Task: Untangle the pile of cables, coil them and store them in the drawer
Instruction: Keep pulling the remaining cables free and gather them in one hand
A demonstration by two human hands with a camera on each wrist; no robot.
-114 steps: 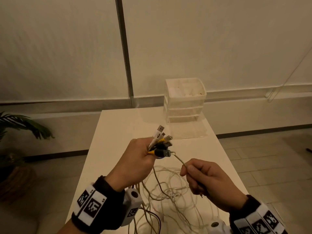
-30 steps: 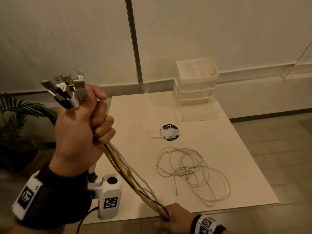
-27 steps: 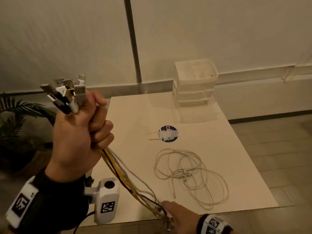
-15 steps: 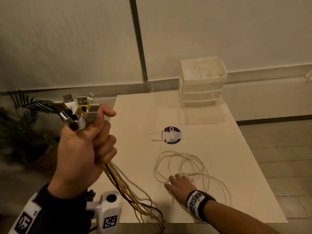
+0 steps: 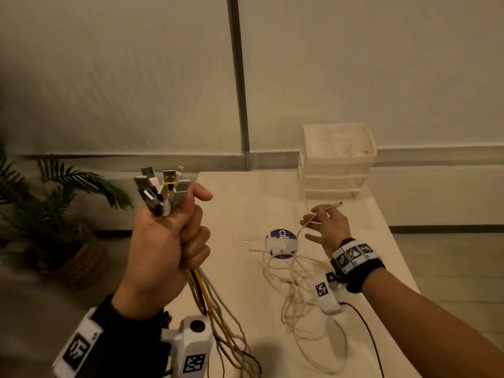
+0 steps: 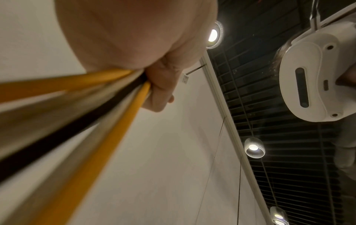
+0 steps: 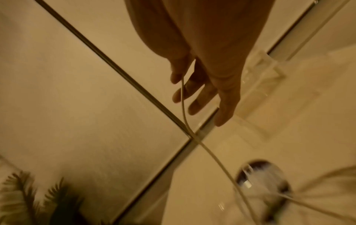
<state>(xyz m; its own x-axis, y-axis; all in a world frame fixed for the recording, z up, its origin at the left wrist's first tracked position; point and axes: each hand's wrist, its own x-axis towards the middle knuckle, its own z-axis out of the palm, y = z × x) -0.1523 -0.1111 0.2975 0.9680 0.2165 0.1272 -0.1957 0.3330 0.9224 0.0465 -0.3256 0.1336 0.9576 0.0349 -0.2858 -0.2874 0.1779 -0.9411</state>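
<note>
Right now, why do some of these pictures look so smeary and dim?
Head view: dim, warm light, fairly sharp. Left wrist view: the cables sit too close, blurred to streaks; ceiling lamps glare. Right wrist view: smeared throughout, right hand and white cable soft.

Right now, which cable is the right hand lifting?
The thin white cable from the loose pile on the table; the yellow, black and other cables stay bundled in the left hand.

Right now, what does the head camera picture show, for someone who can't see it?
A left hand grips a bunch of yellow, black and white cables, plugs up. The right hand lifts one end of a thin white cable lying tangled on the white table.
</note>
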